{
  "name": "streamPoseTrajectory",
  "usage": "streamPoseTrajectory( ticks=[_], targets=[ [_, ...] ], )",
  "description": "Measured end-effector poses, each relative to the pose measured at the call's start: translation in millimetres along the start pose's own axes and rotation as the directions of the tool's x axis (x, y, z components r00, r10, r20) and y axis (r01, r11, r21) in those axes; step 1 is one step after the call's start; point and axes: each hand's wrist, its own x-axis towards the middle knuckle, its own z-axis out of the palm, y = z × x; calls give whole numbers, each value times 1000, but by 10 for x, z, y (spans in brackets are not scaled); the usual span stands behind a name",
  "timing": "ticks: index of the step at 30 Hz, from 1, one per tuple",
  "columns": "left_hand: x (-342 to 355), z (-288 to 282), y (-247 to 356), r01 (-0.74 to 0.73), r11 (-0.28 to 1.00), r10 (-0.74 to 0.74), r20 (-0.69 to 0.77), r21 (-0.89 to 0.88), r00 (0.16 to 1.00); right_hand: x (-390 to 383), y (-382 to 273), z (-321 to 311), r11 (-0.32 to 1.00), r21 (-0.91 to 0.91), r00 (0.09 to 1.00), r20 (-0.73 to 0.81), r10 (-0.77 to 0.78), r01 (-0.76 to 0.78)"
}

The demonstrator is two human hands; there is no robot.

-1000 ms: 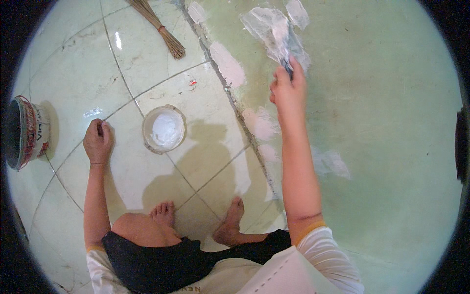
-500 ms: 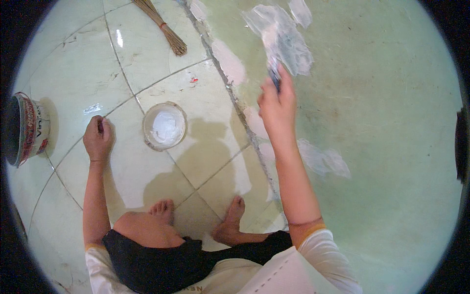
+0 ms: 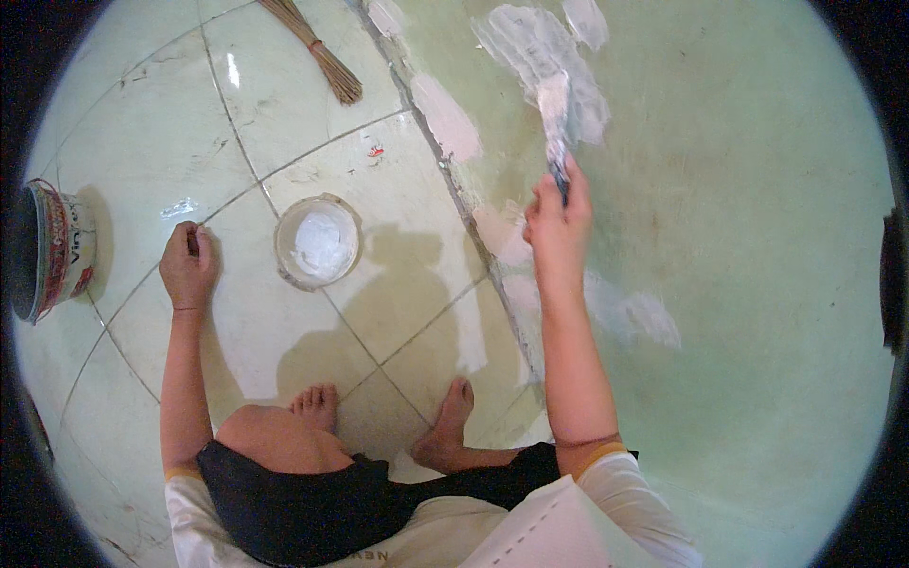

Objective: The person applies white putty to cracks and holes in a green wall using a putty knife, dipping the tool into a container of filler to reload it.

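On wall: right hand (image 3: 559, 222) grip clamps putty knife (image 3: 554, 123), blade pointing up.

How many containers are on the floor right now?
2. A round white tub of putty sits on the tiles between the hands; a paint can stands at the far left edge. Others may lie outside the view.

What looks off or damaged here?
The green wall is patchy: white filler smears near the scraper in the right hand, more blotches along its base. The left hand rests on the floor tiles beside a tub.
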Motion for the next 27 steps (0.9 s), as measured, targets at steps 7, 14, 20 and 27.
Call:
streamPoseTrajectory(
  ticks=[7, 14, 20, 27],
  targets=[
    [-1, 9, -13, -46, 999, 47, -20, 18, 999, -609, 6, -416, 997, -20, 997, -28, 74, -74],
    [14, 46, 18, -43, 999, 42, -31, -29, 999, 252, 32, 722, 956, -164, 966, 135, -221, 242],
    [36, 40, -21, -66, 998, 66, -53, 8, 996, 478, 122, 819, 922, -243, 953, 59, -297, 302],
    [-3, 0, -42, 26, 1000, -26, 34, -2, 999, -309, 431, -234, 991, -136, 1000, -9, -2, 1]
  ],
)
